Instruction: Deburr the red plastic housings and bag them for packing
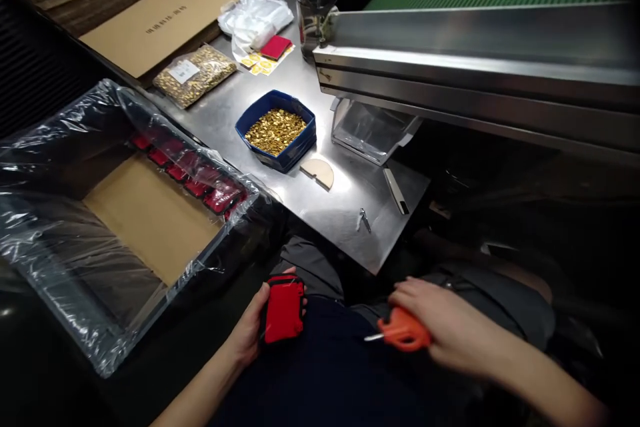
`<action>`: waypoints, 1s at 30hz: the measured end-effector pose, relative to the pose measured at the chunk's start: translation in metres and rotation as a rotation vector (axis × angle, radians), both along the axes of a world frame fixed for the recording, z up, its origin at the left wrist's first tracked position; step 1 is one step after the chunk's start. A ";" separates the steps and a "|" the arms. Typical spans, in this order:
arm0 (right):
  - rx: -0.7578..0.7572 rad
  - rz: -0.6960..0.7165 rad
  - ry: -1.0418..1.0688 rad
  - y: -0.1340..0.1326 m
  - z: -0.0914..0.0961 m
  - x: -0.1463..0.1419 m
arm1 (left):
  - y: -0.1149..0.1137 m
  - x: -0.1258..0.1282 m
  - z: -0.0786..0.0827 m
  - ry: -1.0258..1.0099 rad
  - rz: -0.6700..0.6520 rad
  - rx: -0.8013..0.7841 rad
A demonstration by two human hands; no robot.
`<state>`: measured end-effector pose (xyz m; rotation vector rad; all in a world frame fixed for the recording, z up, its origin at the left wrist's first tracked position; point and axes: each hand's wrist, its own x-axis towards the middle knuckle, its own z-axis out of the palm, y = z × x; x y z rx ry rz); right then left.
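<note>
Red pouch (284,310) sits gripped in the left hand's (253,327) curled fingers over the lap; the right hand (440,323) pinches an orange-handled tool (403,331). A row of red pouches (187,177) already lines the plastic-lined carton (55,267), mostly unfilled.

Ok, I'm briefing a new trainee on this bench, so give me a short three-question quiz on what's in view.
1. True or false: the left hand holds a red pouch.
2. What fills the blue tray?
A. small gold pieces
B. white bags
C. red pouches
3. Which hand grips the orange-handled tool?

Key:
1. True.
2. A.
3. The right hand.
</note>
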<state>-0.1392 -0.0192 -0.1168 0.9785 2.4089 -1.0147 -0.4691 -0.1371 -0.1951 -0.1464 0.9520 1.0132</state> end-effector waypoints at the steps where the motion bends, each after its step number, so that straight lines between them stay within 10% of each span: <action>1: -0.027 0.040 -0.036 -0.011 0.003 -0.022 | -0.003 0.000 -0.001 0.022 -0.008 0.002; 6: -0.074 0.146 -0.192 -0.034 0.001 -0.094 | -0.009 0.000 -0.001 0.092 -0.056 -0.065; 22: -0.039 0.140 -0.285 -0.017 0.029 -0.113 | -0.004 -0.002 0.006 0.119 -0.096 -0.070; 30: -0.125 -0.078 -0.279 0.034 0.050 -0.052 | 0.030 -0.017 0.058 0.640 -0.602 0.433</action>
